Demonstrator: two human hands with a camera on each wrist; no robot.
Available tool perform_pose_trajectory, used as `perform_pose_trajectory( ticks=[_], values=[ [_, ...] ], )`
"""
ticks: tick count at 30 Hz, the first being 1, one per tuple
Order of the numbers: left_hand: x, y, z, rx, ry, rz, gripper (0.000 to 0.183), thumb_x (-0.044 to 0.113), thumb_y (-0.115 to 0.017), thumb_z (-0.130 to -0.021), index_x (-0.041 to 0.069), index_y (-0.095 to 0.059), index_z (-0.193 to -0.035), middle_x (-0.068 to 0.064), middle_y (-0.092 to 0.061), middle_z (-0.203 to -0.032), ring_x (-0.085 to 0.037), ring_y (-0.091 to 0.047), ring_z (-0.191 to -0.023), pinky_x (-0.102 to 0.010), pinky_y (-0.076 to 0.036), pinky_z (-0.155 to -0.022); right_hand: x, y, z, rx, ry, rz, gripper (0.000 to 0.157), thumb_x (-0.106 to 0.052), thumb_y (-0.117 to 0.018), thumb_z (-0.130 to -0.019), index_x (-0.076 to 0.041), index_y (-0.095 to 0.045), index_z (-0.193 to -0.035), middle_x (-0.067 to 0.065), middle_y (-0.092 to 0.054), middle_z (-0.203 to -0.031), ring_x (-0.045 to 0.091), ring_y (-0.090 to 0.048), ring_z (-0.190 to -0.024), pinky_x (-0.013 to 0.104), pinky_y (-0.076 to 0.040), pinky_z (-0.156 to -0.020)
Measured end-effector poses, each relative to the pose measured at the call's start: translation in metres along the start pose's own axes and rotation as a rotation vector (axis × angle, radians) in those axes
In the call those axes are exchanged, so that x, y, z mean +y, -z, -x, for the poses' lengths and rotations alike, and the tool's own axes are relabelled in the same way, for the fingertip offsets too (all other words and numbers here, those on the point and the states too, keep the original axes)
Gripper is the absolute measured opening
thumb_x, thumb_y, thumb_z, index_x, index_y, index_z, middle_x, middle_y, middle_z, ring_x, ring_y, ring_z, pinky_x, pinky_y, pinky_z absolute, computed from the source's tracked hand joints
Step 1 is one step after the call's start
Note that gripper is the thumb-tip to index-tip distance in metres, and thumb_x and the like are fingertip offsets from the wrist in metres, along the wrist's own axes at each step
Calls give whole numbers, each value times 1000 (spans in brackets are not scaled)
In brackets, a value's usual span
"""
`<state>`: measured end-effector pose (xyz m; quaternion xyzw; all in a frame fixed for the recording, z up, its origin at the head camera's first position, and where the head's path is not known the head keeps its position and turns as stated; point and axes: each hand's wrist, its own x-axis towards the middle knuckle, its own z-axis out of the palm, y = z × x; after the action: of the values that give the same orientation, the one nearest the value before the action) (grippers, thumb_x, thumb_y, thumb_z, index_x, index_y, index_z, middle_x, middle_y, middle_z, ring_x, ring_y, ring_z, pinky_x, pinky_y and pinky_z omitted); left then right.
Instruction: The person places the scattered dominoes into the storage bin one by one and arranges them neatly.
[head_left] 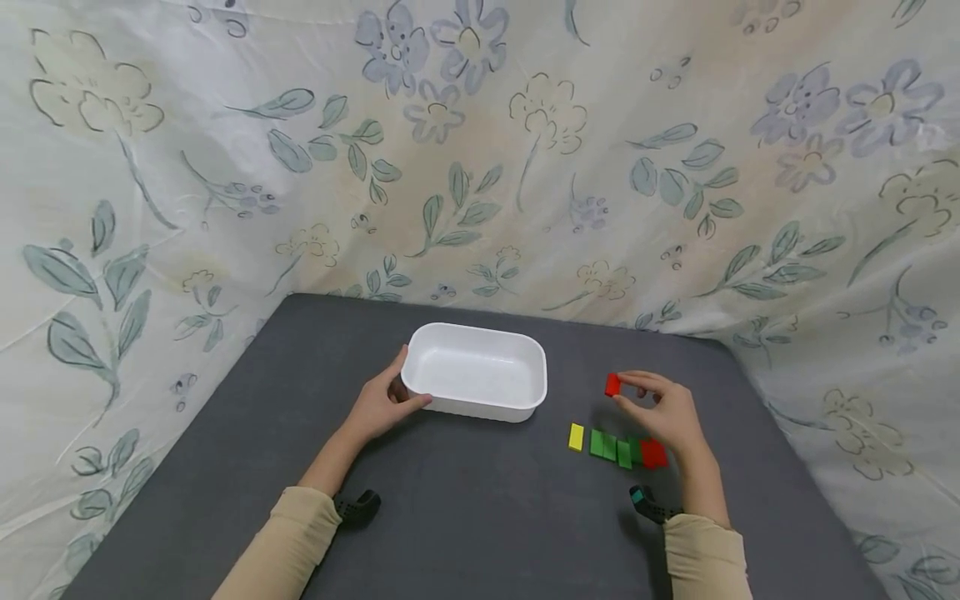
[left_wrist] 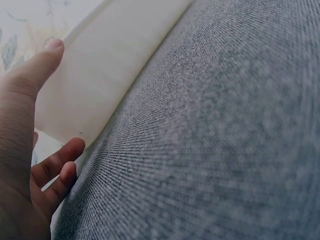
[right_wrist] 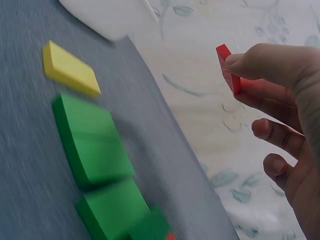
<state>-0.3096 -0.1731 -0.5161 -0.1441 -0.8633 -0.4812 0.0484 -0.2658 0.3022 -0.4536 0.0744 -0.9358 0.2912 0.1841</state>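
My left hand [head_left: 378, 406] holds a white rectangular plastic container [head_left: 465, 406] by its near left corner, thumb on the front and fingers along the left side. In the left wrist view the thumb [left_wrist: 47, 57] lies against the container's wall, while other fingers curl near its base. Above the table, my right hand [head_left: 667, 417] pinches a small flat red block [head_left: 612, 385] between thumb and fingers. Below that hand lie a yellow block [head_left: 576, 437], several green blocks [head_left: 609, 447] and red blocks [head_left: 654, 454], roughly in a row. No blocks show inside the container.
A dark grey cloth-like surface [head_left: 480, 517] covers the table. Floral fabric [head_left: 480, 167] hangs behind and at both sides of it. Each wrist wears a black band, the left [head_left: 358, 507] and the right [head_left: 651, 506].
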Motion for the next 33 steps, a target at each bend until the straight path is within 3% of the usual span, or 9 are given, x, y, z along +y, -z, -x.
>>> perform_pose_trajectory(
  ticks=[12,21,28,33],
  values=[
    [1,0,2,4,-16,5,107,38,-87,-90,10,-22,-170,-4,-67,-87,-16,-59,-73,-30,-49,-70,-21,-32,-16,-42,87,-117,34,-20,-85,-92,-7,-80,-123,14,-74,-128,28,-56,-86,30,-40,-66],
    [2,-1,4,9,1,-19,106,38,-87,-90,10,-23,-170,-4,-65,-89,-16,-57,-75,-30,-48,-70,-46,-52,-23,-8,157,-139,36,-19,-88,-88,-6,-81,-122,12,-75,-127,29,-62,-88,44,-50,-75],
    [1,0,3,6,1,-11,107,38,-87,-89,13,-23,-170,-4,-65,-89,-16,-57,-75,-30,-48,-70,-68,-68,-33,-12,195,-203,33,-17,-88,-88,-8,-82,-119,11,-76,-124,36,-65,-93,35,-49,-71],
    [0,0,2,1,-4,-7,106,39,-87,-90,13,-22,-170,-4,-66,-89,-15,-57,-75,-29,-48,-70,-81,-80,-39,-39,209,-223,31,-14,-87,-87,-6,-82,-117,13,-77,-122,34,-66,-93,44,-54,-74]
  ],
)
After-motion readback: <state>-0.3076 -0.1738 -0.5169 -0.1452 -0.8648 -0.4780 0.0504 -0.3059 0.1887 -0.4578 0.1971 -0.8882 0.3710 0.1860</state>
